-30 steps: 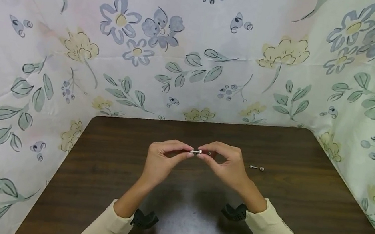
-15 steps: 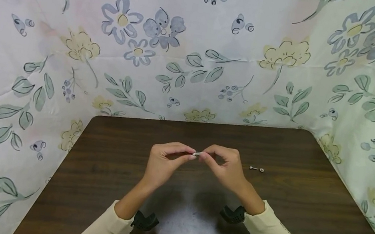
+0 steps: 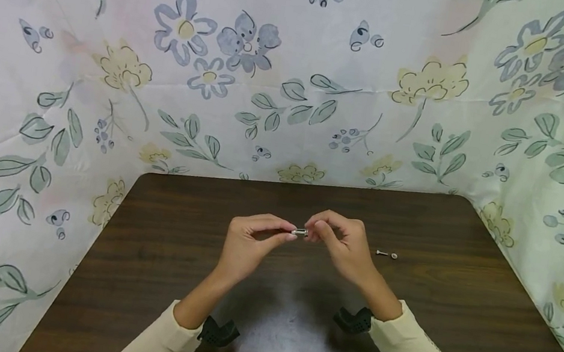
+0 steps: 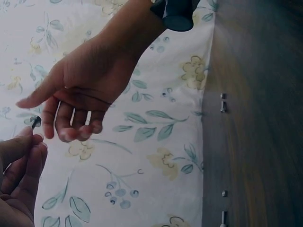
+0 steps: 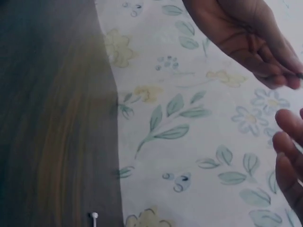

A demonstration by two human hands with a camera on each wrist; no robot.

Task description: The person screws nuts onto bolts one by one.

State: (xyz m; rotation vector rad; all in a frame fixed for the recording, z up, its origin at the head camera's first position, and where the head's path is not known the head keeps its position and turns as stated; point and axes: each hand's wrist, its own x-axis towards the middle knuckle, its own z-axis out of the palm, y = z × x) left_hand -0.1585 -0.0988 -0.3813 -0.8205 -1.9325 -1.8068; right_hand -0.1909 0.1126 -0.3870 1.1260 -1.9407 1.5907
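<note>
My left hand (image 3: 246, 243) pinches a small silver bolt (image 3: 300, 232) between thumb and fingertips, above the table. In the head view the bolt points sideways towards my right hand (image 3: 347, 246). The left wrist view shows the dark end of the bolt (image 4: 36, 121) sticking out of the left fingertips. There the right hand (image 4: 85, 94) stands beside it, thumb and fingers spread apart and loosely bent, with nothing seen in its grip. In the right wrist view the left hand (image 5: 251, 42) is above the right fingers (image 5: 289, 161). Whether a nut sits on the bolt is too small to tell.
On the brown table (image 3: 162, 280), right of the hands, lie a bolt (image 3: 382, 253) and a nut (image 3: 394, 256). The left wrist view shows another nut (image 4: 224, 193) and bolt (image 4: 223, 218). A floral cloth (image 3: 266, 137) hangs behind the table.
The right thumb and fingers, which pinched the bolt's end half a second ago, have come apart from each other. The left hand has shifted slightly right and keeps its pinch.
</note>
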